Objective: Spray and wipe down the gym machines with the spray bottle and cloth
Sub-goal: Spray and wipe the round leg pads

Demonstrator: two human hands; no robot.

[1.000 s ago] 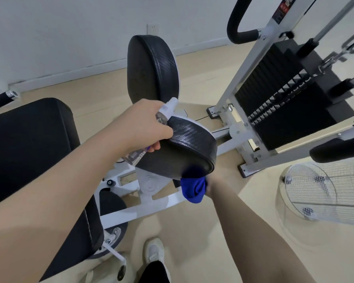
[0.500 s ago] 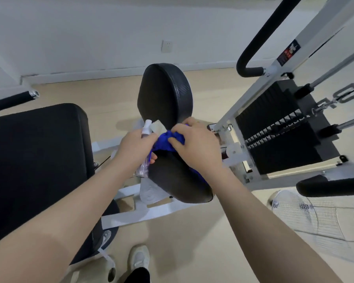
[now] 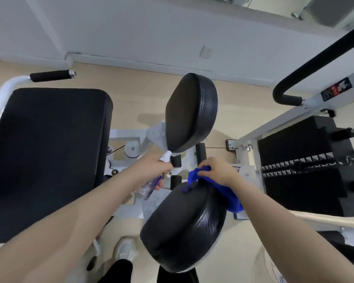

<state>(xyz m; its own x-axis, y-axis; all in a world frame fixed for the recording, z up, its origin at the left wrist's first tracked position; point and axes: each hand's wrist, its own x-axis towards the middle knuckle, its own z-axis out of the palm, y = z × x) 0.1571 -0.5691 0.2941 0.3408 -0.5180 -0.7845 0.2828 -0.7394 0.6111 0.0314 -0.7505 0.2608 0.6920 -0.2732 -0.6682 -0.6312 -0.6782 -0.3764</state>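
My left hand (image 3: pixel 151 168) grips a small clear spray bottle (image 3: pixel 148 185) with a white nozzle, held beside the machine's white frame. My right hand (image 3: pixel 219 170) holds a blue cloth (image 3: pixel 231 196) and presses it on the far top edge of the near black round pad (image 3: pixel 182 225). Part of the cloth hangs down the pad's right side. A second black pad (image 3: pixel 190 113) stands upright beyond both hands.
A wide black seat cushion (image 3: pixel 47 152) lies at left, with a foam-covered handle (image 3: pixel 51 75) behind it. A black weight stack (image 3: pixel 302 164) in a white frame stands at right under a curved black bar (image 3: pixel 315 60). My white shoe (image 3: pixel 126 249) is on the beige floor.
My right hand brought the blue cloth from under the near pad up onto its top and slid it to the right. My view has tilted further down and nearer the pad.
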